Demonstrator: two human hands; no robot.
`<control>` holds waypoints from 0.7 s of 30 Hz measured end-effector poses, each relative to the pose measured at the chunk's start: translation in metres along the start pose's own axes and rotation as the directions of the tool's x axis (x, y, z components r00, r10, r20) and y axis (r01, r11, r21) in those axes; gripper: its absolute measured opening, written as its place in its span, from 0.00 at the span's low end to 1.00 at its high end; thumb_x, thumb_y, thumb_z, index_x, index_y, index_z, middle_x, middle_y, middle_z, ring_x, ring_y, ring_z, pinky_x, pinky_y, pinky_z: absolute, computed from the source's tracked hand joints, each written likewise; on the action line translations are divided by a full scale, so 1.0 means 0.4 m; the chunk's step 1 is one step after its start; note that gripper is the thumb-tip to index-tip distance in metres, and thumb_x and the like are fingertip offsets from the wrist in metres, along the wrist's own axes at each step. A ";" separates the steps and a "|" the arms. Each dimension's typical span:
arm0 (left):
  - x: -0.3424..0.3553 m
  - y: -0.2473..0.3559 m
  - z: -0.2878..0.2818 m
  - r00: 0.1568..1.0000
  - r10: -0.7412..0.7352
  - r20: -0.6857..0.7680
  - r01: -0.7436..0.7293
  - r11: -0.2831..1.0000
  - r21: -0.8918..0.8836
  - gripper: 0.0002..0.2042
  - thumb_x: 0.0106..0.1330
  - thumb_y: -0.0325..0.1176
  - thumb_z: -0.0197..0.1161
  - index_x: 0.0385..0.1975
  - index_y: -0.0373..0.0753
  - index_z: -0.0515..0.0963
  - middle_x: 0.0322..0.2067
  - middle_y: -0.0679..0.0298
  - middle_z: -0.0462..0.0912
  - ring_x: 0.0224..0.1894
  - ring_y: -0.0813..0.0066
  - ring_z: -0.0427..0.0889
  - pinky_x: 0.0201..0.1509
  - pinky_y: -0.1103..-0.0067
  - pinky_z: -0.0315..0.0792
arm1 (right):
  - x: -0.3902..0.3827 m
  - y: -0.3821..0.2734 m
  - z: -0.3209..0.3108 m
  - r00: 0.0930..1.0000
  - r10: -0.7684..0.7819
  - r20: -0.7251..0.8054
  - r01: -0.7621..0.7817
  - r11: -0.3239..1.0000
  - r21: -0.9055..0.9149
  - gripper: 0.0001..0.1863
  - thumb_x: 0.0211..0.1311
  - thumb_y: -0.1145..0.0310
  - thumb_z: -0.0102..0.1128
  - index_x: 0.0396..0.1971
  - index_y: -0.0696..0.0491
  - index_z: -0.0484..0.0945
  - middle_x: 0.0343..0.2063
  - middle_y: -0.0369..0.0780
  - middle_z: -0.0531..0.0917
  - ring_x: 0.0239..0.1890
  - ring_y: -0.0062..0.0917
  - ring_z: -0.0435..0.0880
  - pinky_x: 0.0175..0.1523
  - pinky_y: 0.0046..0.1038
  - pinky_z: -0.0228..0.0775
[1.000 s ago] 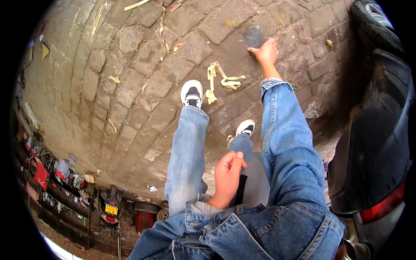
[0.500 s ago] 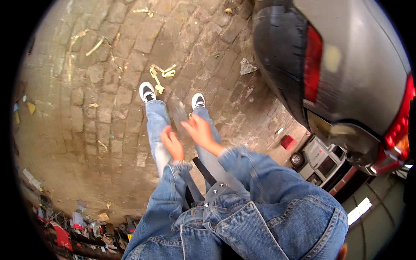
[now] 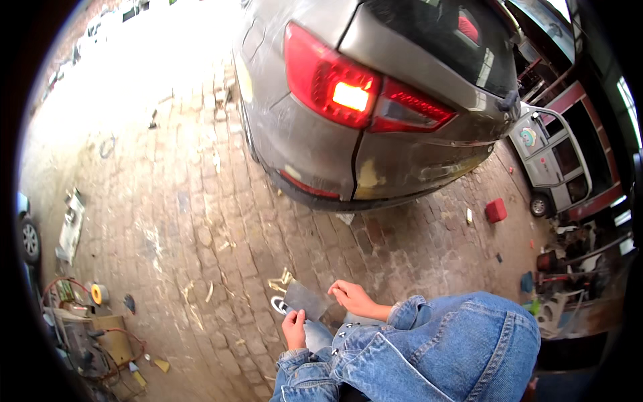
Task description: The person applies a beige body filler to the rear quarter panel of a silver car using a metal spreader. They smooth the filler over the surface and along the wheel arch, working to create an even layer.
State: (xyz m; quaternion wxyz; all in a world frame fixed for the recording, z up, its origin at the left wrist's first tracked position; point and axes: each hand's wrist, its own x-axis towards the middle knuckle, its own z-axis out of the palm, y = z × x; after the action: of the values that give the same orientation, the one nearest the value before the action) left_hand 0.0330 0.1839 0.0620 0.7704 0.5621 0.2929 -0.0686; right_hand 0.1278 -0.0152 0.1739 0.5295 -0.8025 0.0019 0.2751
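Observation:
A thin grey rectangular sheet (image 3: 307, 299), which looks like sandpaper, is held in front of my body. My left hand (image 3: 293, 329) pinches it at its lower edge between thumb and fingers. Close to the sheet's upper right side, my right hand (image 3: 356, 300) has loosely bent fingers, with nothing visible in them. Beneath the sheet one of my shoes (image 3: 278, 305) shows in part. Ahead stands the rear of a grey-brown car (image 3: 308, 147) with a lit red tail light (image 3: 335, 84) and pale filler-like patches on its body.
Yellowish strips (image 3: 281, 278) litter the brick floor (image 3: 167, 234). A red container (image 3: 495, 210) lies to the right, before a white van-like vehicle (image 3: 552, 151). At the left are a long pale car part (image 3: 70, 228), a tape roll (image 3: 99, 294) and a cluttered stand (image 3: 87, 342).
My view has lifted and swung, bringing the car's rear to the centre. The sheet, blurred near my right hand before, is now in my left hand, with the right hand beside it.

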 end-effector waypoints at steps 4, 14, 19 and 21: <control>-0.022 0.079 0.082 0.985 0.145 0.098 -0.162 0.969 0.185 0.13 0.64 0.32 0.63 0.18 0.36 0.71 0.17 0.75 0.69 0.21 0.89 0.61 0.23 0.84 0.56 | -0.113 -0.007 -0.097 0.914 -0.348 -0.211 0.350 0.936 -0.025 0.07 0.64 0.76 0.45 0.34 0.56 0.75 0.24 0.36 0.78 0.29 0.22 0.78 0.36 0.26 0.69; -0.355 -0.082 0.671 0.858 0.201 0.472 -0.458 0.714 0.530 0.13 0.60 0.35 0.64 0.22 0.32 0.74 0.18 0.63 0.74 0.23 0.79 0.71 0.28 0.78 0.66 | -0.597 0.249 -0.454 0.812 -0.133 -0.569 0.234 0.966 0.108 0.10 0.67 0.65 0.53 0.39 0.56 0.75 0.17 0.37 0.74 0.19 0.19 0.70 0.26 0.25 0.61; -0.510 -0.154 0.864 0.756 0.360 0.547 -0.642 0.573 0.510 0.09 0.59 0.32 0.64 0.26 0.32 0.74 0.23 0.55 0.75 0.25 0.65 0.75 0.31 0.74 0.69 | -0.776 0.369 -0.537 0.814 -0.123 -0.568 0.237 0.962 0.132 0.12 0.69 0.64 0.50 0.32 0.57 0.77 0.19 0.37 0.76 0.20 0.18 0.71 0.26 0.23 0.61; -0.545 -0.150 0.925 0.678 0.439 0.589 -0.730 0.490 0.475 0.10 0.60 0.31 0.64 0.25 0.32 0.73 0.22 0.57 0.73 0.23 0.67 0.73 0.28 0.75 0.68 | -0.791 0.452 -0.520 0.890 -0.079 -0.449 0.192 0.958 0.213 0.15 0.69 0.61 0.49 0.31 0.57 0.77 0.19 0.37 0.77 0.21 0.18 0.72 0.27 0.22 0.61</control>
State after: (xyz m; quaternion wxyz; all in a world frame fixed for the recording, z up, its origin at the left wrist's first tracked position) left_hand -0.0331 -0.2216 0.2003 0.5239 0.8421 -0.1281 -0.0084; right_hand -0.1025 -0.3626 0.2207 0.6312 -0.7678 0.0987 0.0481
